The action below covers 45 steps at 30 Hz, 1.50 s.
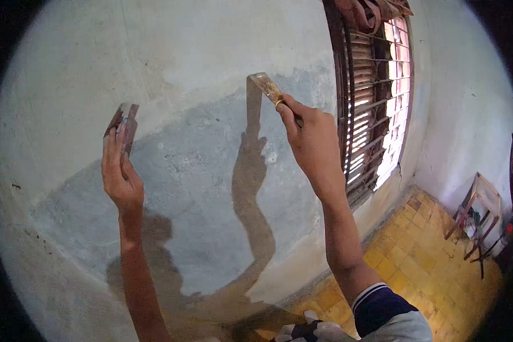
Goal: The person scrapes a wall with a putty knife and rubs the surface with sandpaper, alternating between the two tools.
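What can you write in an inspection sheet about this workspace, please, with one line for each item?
Surface: upright wall, pale, with a large grey patch; shadows of the person fall across it.
Job's things: scraper, its blade end at the patch's upper edge; flat tool further left, exact type unclear.
Clutter: wooden frame at the far right, with small items by it, too small to name.
Hands: right hand grips the scraper; left hand holds the flat tool.
Cables: nothing seen.
Surroundings: barred window, bunched cloth above it, yellow tiled floor.
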Available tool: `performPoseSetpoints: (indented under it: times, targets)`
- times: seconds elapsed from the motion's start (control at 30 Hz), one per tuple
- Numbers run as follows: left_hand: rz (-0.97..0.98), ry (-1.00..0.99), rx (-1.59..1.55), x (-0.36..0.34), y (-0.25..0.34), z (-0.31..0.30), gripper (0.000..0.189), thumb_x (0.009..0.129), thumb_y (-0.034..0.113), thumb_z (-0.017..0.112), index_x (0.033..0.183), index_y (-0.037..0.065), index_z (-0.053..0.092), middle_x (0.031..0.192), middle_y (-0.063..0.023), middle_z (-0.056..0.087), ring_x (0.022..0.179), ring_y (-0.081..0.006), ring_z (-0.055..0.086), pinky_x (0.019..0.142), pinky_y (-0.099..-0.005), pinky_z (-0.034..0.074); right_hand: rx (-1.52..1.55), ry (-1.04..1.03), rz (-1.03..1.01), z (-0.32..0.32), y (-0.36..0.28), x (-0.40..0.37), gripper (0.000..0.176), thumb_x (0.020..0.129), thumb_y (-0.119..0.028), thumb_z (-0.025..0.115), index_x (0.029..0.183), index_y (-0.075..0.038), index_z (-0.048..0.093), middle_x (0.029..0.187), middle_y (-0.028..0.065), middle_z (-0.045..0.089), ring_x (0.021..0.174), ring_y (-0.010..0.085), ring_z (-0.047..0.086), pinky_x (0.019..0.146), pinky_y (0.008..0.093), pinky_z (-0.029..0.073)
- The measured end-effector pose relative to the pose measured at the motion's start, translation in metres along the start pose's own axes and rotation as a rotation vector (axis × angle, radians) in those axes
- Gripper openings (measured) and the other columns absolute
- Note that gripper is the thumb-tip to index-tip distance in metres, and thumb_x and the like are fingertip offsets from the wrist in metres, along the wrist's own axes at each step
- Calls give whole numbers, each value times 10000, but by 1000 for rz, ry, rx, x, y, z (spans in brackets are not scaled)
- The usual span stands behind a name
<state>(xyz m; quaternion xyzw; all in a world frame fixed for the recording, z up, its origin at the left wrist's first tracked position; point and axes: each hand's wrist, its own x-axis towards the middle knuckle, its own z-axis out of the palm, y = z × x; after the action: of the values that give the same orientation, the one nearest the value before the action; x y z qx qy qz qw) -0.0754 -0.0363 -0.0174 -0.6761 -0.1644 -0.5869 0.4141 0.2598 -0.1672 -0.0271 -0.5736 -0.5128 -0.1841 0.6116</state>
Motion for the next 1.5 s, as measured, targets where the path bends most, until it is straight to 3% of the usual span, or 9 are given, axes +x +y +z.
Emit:
performPoseSetpoints:
  times: [0.47,0.77,0.83,0.9,1.07,1.17,1.33,1.37,1.5]
  targets:
    - [67,0,-37,-30,-16,9,374,1103,192,400,1349,-10,595,1364,-160,659,1347,-367,559,1146,-558,396,101,51,13,14,5,2,334,980,-220,655,1265,-48,689,763,236,677,711,409,690,640,457,526]
    - [-609,76,-464,-241,89,-73,521,1115,321,348,1360,-69,591,1390,-241,612,1366,-423,513,1162,-545,365,351,-181,166,-21,65,-200,376,818,-110,766,1167,4,684,955,155,646,861,262,645,768,343,515]
    - [-771,-297,-290,-247,145,-111,519,1112,293,382,1421,-106,503,1404,-300,570,1352,-397,527,1149,-518,386,412,-217,351,-14,92,-269,367,809,-88,774,1150,10,680,960,135,636,899,231,647,788,340,518]
    - [-878,2,-725,-289,187,-111,507,1105,272,416,1413,-125,487,1398,-305,571,1320,-405,554,1148,-517,383,488,-261,575,-16,106,-326,371,815,-78,783,1160,15,681,953,119,630,925,198,645,788,333,523]
    - [-1099,-254,-308,-429,207,-134,481,1060,289,545,1372,-76,551,1373,-229,608,1220,-315,599,1082,-463,447,433,-344,598,-35,111,-341,351,839,-49,772,1175,22,706,959,135,662,911,183,661,762,300,526]
    - [-794,-62,-500,-321,189,-99,407,1102,172,408,1368,-108,539,1399,-252,594,1267,-399,601,1081,-488,449,324,-247,404,-39,104,-287,341,845,-34,761,1179,16,719,922,146,693,840,198,681,738,296,530]
    - [-326,-448,-267,-211,114,-54,452,1113,229,351,1351,-52,612,1410,-185,616,1307,-401,575,1105,-554,412,142,91,-34,-18,86,-174,343,842,-26,776,1180,-6,728,874,144,717,765,254,712,695,327,552]
    - [-566,-315,-817,-178,110,-37,462,1119,246,341,1389,-41,582,1427,-207,597,1357,-390,529,1137,-516,379,115,172,-132,-13,81,-149,342,843,-32,785,1181,-19,731,902,146,721,774,259,716,689,331,556]
    - [-99,-278,-95,-62,54,11,410,1093,177,442,1441,-22,529,1470,-204,562,1400,-344,498,1164,-461,374,67,270,-174,8,70,-72,362,859,-92,814,1212,-73,738,979,150,711,770,221,717,665,313,556]
